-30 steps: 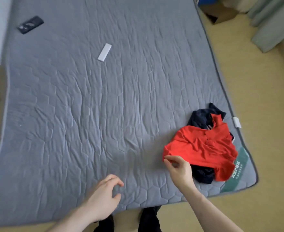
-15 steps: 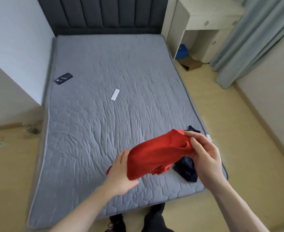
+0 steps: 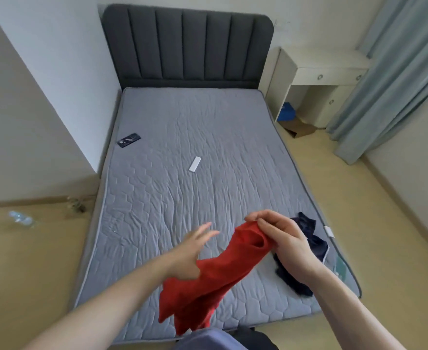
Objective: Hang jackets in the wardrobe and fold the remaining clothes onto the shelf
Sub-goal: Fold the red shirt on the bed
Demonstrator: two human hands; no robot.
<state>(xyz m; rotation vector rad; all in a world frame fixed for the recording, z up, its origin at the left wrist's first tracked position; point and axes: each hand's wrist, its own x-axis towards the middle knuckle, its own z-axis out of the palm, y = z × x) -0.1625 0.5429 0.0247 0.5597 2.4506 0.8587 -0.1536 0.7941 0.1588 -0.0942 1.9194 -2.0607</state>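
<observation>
red garment held above bed foot, long axis 1-to-7 o'clock | right hand grip pinches its 1 o'clock end | left hand grip released, fingers spread, touching mid-cloth at 9 o'clock, nearer the hanging end | dark garment on bed at 3 o'clock

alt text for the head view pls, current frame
A right hand pinches a red garment up over a grey mattress, the open left hand beside it. A dark garment lies near the mattress's right edge; a phone lies farther up.
</observation>
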